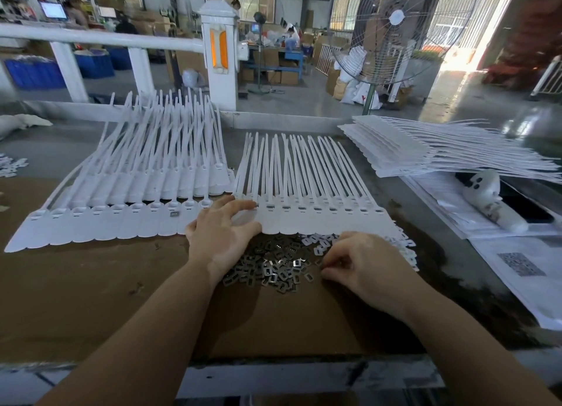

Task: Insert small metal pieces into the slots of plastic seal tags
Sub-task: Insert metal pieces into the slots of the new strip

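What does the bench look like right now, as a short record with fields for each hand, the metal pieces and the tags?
left hand: fingers spread, resting on the near edge of the middle tag sheet
right hand: fingers curled at the right edge of the metal pieces; whether it holds one cannot be told
metal pieces: loose pile on brown cardboard, between the hands
left tag sheet: one slot holds a metal piece
spare tag sheets: stacked at far right
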Tool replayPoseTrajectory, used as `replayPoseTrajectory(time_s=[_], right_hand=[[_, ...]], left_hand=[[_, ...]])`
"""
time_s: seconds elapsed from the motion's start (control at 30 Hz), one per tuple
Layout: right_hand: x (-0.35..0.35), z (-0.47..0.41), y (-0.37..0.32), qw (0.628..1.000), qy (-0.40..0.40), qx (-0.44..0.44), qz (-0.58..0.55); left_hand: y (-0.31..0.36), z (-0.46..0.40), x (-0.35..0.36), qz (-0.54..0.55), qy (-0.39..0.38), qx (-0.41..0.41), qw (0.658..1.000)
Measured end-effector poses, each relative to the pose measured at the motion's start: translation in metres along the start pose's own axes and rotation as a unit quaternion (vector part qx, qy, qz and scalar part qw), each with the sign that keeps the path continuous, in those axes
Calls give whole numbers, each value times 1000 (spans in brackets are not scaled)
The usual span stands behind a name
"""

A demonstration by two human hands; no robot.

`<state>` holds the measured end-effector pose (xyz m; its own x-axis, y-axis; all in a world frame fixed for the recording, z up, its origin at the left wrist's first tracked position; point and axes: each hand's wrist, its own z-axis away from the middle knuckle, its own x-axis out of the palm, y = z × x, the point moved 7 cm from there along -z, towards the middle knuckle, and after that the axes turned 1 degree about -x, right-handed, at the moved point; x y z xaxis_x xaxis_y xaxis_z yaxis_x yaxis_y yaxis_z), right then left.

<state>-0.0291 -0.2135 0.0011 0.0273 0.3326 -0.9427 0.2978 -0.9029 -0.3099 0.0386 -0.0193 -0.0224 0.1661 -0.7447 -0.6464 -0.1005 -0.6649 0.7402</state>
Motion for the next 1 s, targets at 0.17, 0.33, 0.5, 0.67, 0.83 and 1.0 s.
replayPoseTrajectory(time_s=[0.17,0.33,0.5,0.67,0.83,1.0], right_hand=[[-1,-1,-4,999,14,-3,-46],[-13,-14,-2,981,127,23,-146],[-12,-29,-11,967,162,29,-195],[-12,-38,-39,968,160,-21,-191],[-3,-30,-76,970,156,-135,-129],[9,-20,-95,962,155,-213,-69]], left_hand=[[0,1,0,-6,0,-5,1000],[1,4,-4,8,19,-3,1000],[1,8,-11,152,53,-10,987],[-6,11,-17,366,58,-104,923],[3,2,-24,513,95,-143,841],[6,-5,-11,664,74,-225,709]])
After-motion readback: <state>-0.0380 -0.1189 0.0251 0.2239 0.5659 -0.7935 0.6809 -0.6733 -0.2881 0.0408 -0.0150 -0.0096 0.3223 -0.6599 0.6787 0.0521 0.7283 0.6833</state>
